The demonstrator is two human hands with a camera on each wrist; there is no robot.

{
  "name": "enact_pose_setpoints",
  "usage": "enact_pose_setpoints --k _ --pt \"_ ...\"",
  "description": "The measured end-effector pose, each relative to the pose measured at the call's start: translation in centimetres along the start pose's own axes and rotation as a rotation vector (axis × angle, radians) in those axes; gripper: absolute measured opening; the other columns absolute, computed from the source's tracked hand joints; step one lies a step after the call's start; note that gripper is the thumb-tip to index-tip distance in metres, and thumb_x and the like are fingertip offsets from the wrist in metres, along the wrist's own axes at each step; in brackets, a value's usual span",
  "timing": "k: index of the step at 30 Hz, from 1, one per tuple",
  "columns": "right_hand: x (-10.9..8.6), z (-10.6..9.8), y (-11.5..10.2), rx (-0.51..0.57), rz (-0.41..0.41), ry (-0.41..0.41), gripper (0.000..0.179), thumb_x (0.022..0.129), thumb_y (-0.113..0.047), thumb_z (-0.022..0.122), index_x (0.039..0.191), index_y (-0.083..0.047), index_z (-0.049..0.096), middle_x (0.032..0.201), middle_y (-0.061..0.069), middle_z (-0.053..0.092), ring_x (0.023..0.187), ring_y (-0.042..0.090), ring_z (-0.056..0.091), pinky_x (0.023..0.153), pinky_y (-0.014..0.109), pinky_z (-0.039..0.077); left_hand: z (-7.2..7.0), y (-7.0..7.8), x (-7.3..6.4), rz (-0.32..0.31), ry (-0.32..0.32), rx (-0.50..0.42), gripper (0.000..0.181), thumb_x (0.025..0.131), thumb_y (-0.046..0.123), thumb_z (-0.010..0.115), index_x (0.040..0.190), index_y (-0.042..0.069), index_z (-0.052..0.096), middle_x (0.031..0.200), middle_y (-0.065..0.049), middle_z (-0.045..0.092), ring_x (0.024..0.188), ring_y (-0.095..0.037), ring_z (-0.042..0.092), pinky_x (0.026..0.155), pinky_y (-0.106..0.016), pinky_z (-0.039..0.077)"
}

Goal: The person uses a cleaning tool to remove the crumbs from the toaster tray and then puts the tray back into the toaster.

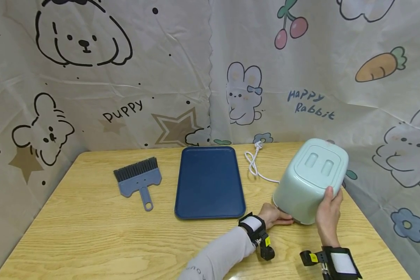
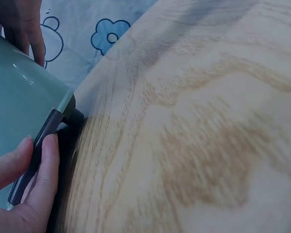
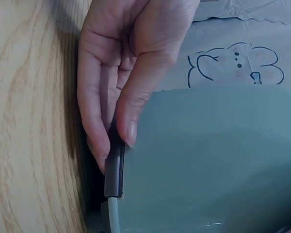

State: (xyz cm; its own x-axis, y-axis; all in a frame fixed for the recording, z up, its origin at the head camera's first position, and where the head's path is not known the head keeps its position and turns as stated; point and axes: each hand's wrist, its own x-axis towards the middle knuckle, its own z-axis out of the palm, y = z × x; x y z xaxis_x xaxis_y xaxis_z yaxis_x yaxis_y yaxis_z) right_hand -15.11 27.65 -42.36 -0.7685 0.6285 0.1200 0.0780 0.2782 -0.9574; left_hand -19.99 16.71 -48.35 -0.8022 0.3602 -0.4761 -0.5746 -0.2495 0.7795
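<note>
Head: mint-green appliance (image 1: pixel 301 190) tilted at the table's (image 1: pixel 91 225) right side; my right hand (image 1: pixel 329 216) grips its right side, my left hand (image 1: pixel 272 216) is at its lower edge. Left wrist: my left hand pinches its dark strip (image 2: pixel 46 128). Right wrist: same pinch, table just beside.

The word "puppy" (image 1: pixel 122 111) was seen printed on the backdrop (image 1: pixel 182 77), left of its seam; "Happy Rabbit" (image 1: pixel 311 104) was seen right of it. Letters (image 1: pixel 195 271) on the sleeve (image 1: pixel 224 249) could not be fully read.
</note>
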Motion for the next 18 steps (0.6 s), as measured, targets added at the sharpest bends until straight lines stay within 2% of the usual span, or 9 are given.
enact_pose_setpoints --k 2,4,6,10,13,18 --pt "0.1 0.0 0.1 0.01 0.003 -0.004 0.062 0.094 -0.05 0.016 0.143 -0.016 0.002 0.139 0.026 0.021 0.125 0.042 0.024 0.097 0.06 0.016 0.0 -0.1 0.0 0.004 0.001 0.023 0.015 0.069 -0.023 0.058 0.081 -0.015 0.054 0.078 -0.023 0.061 0.082 -0.041 0.06 0.066 -0.037 0.051" --pt "0.9 0.0 1.2 0.003 0.011 0.0 0.062 0.093 -0.051 0.016 0.143 -0.019 0.001 0.14 0.024 0.021 0.125 0.041 0.024 0.097 0.06 0.017 -0.1 -0.2 0.0 0.006 0.001 0.05 0.01 0.071 -0.02 0.06 0.079 -0.016 0.057 0.076 -0.023 0.062 0.079 -0.04 0.061 0.065 -0.038 0.051" --pt "2.0 0.0 3.0 0.011 0.004 -0.01 0.061 0.093 -0.052 0.02 0.143 -0.022 0.001 0.141 0.023 0.02 0.126 0.04 0.023 0.098 0.06 0.015 -0.1 -0.3 0.0 0.007 -0.001 0.064 0.008 0.071 -0.019 0.06 0.079 -0.016 0.058 0.075 -0.023 0.063 0.078 -0.04 0.062 0.064 -0.038 0.051" --pt "5.0 0.4 8.1 -0.013 -0.008 0.02 0.057 0.09 -0.058 0.021 0.14 -0.037 0.003 0.143 0.012 0.023 0.127 0.033 0.026 0.098 0.058 0.017 -0.2 -0.5 0.1 0.014 -0.006 0.08 0.008 0.072 -0.017 0.061 0.079 -0.015 0.059 0.076 -0.022 0.064 0.077 -0.04 0.062 0.064 -0.04 0.051" --pt "6.5 0.6 10.7 -0.016 -0.008 0.044 0.054 0.089 -0.06 0.02 0.137 -0.043 0.003 0.143 0.006 0.024 0.127 0.03 0.027 0.098 0.058 0.018 -0.2 -0.5 0.0 0.02 -0.006 0.081 0.009 0.072 -0.017 0.061 0.08 -0.014 0.059 0.077 -0.023 0.064 0.077 -0.041 0.061 0.064 -0.04 0.051" --pt "6.8 0.7 11.4 -0.019 0.004 0.047 0.054 0.088 -0.061 0.019 0.137 -0.044 0.003 0.143 0.005 0.024 0.127 0.03 0.028 0.097 0.059 0.019 -0.2 -0.6 0.0 0.031 0.009 0.08 0.009 0.072 -0.017 0.061 0.08 -0.013 0.058 0.075 -0.022 0.063 0.076 -0.041 0.061 0.064 -0.04 0.051"
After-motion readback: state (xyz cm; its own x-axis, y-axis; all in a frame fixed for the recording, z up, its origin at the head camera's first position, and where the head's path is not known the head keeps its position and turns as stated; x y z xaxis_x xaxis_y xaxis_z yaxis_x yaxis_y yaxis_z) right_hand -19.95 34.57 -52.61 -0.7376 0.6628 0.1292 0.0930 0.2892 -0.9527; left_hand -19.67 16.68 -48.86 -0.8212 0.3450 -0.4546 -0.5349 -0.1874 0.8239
